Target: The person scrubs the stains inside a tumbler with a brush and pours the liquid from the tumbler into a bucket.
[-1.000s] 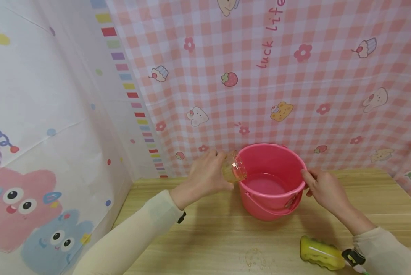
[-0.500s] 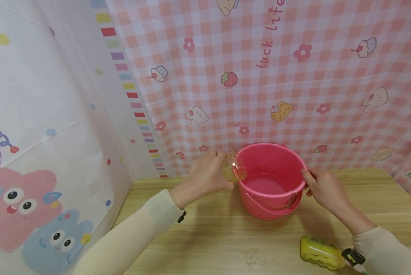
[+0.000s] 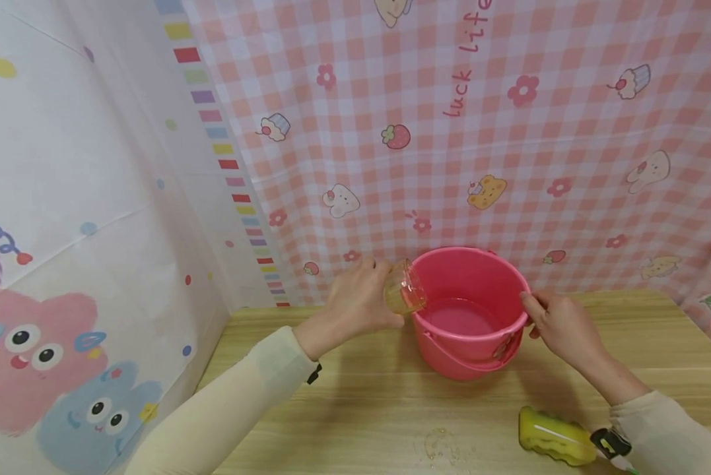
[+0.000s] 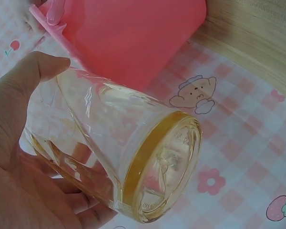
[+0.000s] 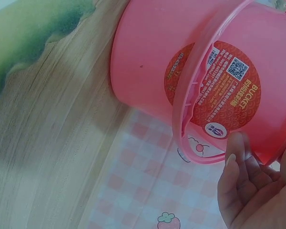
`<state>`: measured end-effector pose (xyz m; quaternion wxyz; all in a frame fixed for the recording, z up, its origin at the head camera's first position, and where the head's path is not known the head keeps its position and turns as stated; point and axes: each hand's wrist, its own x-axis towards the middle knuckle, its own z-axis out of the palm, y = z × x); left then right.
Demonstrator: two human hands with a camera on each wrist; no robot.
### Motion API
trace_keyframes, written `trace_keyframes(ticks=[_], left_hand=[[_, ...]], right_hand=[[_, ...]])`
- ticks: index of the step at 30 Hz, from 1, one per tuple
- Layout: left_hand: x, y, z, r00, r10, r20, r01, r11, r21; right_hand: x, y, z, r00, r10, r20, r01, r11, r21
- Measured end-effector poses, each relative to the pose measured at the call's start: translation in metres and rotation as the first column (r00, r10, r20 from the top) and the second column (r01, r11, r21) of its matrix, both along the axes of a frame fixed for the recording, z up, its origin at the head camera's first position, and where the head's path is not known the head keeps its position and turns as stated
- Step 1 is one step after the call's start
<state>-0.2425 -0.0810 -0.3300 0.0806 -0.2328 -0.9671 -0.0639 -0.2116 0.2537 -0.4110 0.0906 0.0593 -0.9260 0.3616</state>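
Apparently pouring step: clear amber glass (image 3: pixel 404 290) tilted, mouth at left rim of pink bucket (image 3: pixel 480 270), bucket upright on counter (image 3: pixel 343 422). Next move likely calls for steady tilt, bucket braced. Left grip (image 3: pixel 358 300) wrapped round glass, forearm angled in. Right grip (image 3: pixel 560 326) pinching bucket's right rim, thumb over edge. Flow: cannot tell.

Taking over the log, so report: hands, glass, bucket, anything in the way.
Left hand grips glass, tilted, mouth toward bucket. Right hand holds bucket rim. Nothing seen between glass and bucket; yellow item lies near right sleeve.
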Motion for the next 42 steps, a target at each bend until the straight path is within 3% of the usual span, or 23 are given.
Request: trace_keyframes(ticks=[42], left_hand=[[-0.0002,0.0016,0.0038,1.0,-0.001,0.024,0.001,1.0,-0.017]], right_hand=[[-0.0001,-0.0004,-0.0003,1.0,-0.002,0.016,0.002,1.0,-0.001]])
